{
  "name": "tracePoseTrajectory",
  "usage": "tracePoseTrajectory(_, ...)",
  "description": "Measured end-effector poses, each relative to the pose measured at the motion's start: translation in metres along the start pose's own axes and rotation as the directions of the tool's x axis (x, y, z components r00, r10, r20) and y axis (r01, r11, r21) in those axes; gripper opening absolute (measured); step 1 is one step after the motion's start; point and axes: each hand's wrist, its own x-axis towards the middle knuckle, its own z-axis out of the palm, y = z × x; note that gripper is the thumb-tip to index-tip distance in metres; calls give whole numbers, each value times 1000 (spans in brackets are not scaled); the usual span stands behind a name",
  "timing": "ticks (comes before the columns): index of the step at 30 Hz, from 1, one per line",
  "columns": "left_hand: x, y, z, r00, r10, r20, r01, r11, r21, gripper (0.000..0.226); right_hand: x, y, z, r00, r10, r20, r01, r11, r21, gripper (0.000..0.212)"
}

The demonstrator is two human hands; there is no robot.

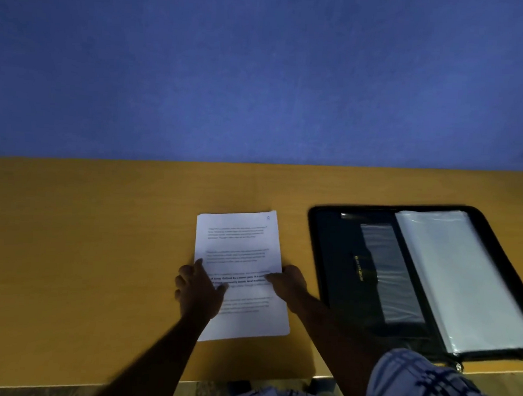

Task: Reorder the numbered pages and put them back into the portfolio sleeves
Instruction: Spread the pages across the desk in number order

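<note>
A stack of white printed pages (239, 242) lies flat on the wooden desk (82, 248), with a small blue number at the top right corner of the top sheet. My left hand (198, 289) rests on the stack's left edge with fingers spread on the paper. At the right edge, my right hand (288, 283) holds the stack with its thumb lying across the text. The black zip portfolio (357, 265) lies open to the right of the pages. Its clear plastic sleeves (460, 277) are folded over to its right half.
A blue partition wall (261, 75) rises directly behind the desk. The desk's front edge (89, 386) runs just below my forearms. My checked sleeve (426, 391) hangs over the portfolio's near corner. Bare desk surface stretches to the left of the pages.
</note>
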Motion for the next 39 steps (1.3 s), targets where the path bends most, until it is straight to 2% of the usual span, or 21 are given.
tracePoseTrajectory(3,0,-2,1,1000,-1,-7,1,1000,3,92,-4,-6,6,999,5,-44,-9,996,-91,40)
tracePoseTrajectory(7,0,-1,2,1000,5,-14,-5,1000,-6,92,-21,-10,7,987,-148,-56,140,983,-122,25)
tracePoseTrajectory(10,0,-4,1,1000,-2,-13,1,998,-55,94,-28,-2,2,973,-230,-26,230,973,34,25)
tracePoseTrajectory(12,2,-8,-4,999,-5,-43,-1,988,-153,92,-28,2,-2,968,-248,-28,250,953,172,25)
tracePoseTrajectory(15,20,-25,-15,994,-94,-50,72,941,-330,88,-27,5,-13,964,-267,-11,259,924,281,21)
tracePoseTrajectory(16,31,-36,-16,992,-120,-27,99,911,-401,85,-28,5,-18,961,-278,-3,265,914,306,19)
tracePoseTrajectory(19,44,-54,-24,995,-78,57,96,779,-620,71,-24,8,-30,969,-245,33,214,898,384,17)
tracePoseTrajectory(22,26,-32,-42,959,121,257,151,551,-821,38,-21,6,-37,969,-229,88,165,874,458,20)
tracePoseTrajectory(24,16,-22,-45,931,213,296,159,493,-855,35,-18,5,-39,968,-222,114,142,865,480,22)
tracePoseTrajectory(27,10,-12,-43,959,164,230,129,467,-875,26,-13,4,-40,964,-241,112,164,872,461,23)
tracePoseTrajectory(30,5,-7,-40,977,86,196,136,457,-879,23,-8,5,-40,963,-266,36,234,897,375,21)
tracePoseTrajectory(35,1,-6,-37,983,63,171,126,442,-888,23,-2,10,-39,967,-229,-109,251,930,269,33)
tracePoseTrajectory(39,-1,-9,-37,988,56,144,104,449,-887,23,-1,12,-44,962,-220,-163,255,936,241,26)
